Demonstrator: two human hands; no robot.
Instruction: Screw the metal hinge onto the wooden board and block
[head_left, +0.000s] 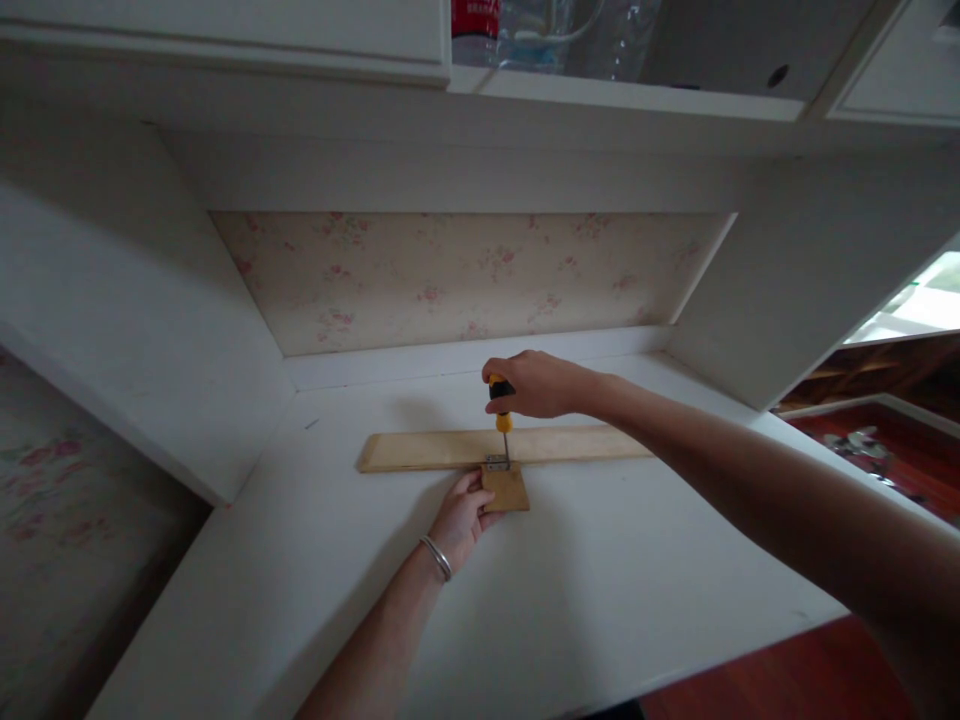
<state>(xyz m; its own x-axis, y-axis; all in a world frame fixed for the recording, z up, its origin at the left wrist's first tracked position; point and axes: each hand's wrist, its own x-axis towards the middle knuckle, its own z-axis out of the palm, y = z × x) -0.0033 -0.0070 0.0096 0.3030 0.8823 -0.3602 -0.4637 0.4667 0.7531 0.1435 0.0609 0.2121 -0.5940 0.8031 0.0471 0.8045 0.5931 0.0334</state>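
My right hand (536, 383) grips a screwdriver (502, 412) with a yellow and black handle, held upright. Its tip stands on a small metal bracket (496, 462) where a long wooden strip (420, 450) meets a short wooden block (508, 490). My left hand (461, 515), a silver bangle on the wrist, presses against the left side of the block and holds it to the strip. Both wooden pieces lie flat on a white desk (600, 590).
The desk sits in a white alcove with floral wallpaper (465, 275) at the back and white side panels. A shelf above holds a clear jug (555, 30) and a red container (475, 18). Red-brown floor (787, 680) lies beyond the desk's right front edge.
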